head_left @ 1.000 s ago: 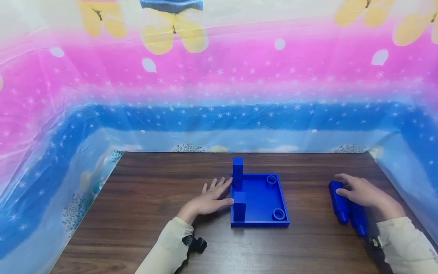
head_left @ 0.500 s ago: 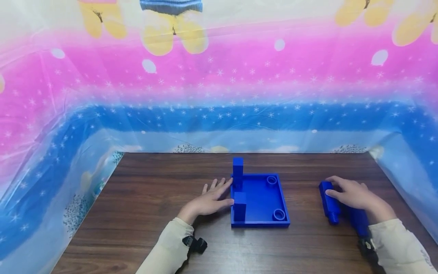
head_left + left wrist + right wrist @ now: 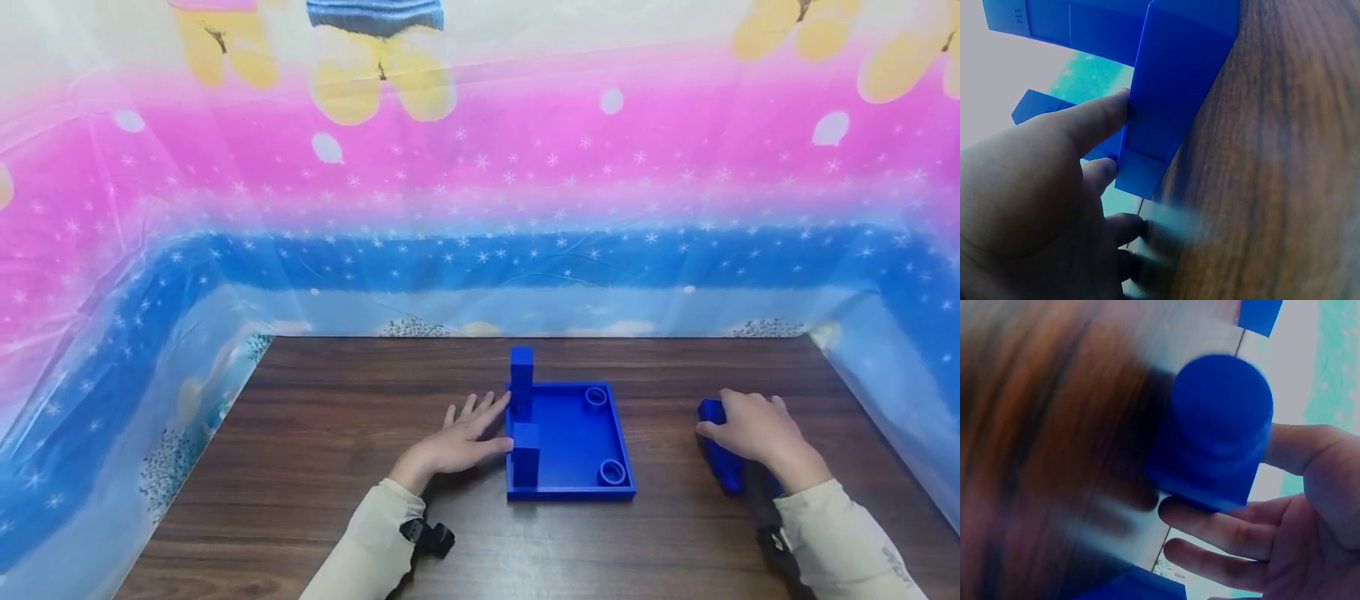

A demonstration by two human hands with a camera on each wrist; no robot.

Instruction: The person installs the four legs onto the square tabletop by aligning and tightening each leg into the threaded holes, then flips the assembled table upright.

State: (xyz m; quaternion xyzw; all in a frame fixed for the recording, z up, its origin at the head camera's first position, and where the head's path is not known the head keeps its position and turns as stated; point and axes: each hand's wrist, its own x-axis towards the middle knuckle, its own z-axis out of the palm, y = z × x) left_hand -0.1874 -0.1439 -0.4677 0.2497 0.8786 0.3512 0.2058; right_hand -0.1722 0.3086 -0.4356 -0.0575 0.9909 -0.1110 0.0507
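A shallow blue square tray [image 3: 570, 437] with a raised rim lies mid-table. Blue square posts [image 3: 527, 454] stand upright in its two left corners, and round sockets [image 3: 611, 472] sit in its right corners. My left hand [image 3: 453, 442] rests at the tray's left side, straight thumb and forefinger touching its outer wall [image 3: 1175, 81]. To the right of the tray, my right hand [image 3: 757, 429] grips a loose blue post [image 3: 722, 467] lengthwise. Its round end [image 3: 1222, 400] faces the right wrist camera, with the thumb on one side and fingers on the other.
Another blue piece [image 3: 1135, 586] shows at the bottom of the right wrist view; the hand and forearm hide it in the head view. The wood-grain table [image 3: 337, 392] meets a patterned cloth [image 3: 480, 250] at the back and sides.
My right hand has moved left with one post, drawing it away from the other loose post beside it. The left hand and the tray stay in place.
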